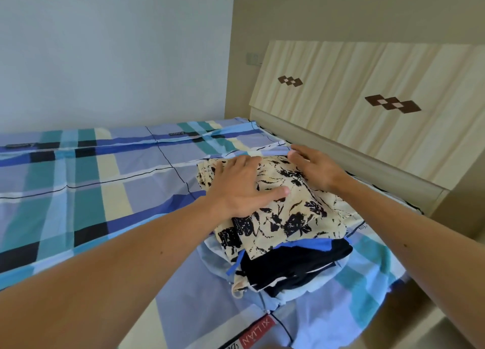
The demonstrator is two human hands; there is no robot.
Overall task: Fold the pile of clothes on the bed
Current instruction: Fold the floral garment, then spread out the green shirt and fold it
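Pressing folded floral-print fabric [296, 212] flat

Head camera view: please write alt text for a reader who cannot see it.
The left hand and right hand lie flat on a folded cream floral-print garment atop a black garment on a blue plaid bedsheet. A pale wooden headboard stands behind.

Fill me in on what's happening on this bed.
A person is working on a stack of clothes near the headboard of a bed with a plaid sheet. The left hand and the right hand both rest flat, fingers straight, on a cream garment with black floral print at the top. Under it lie a dark garment with blue trim and a pale blue piece.
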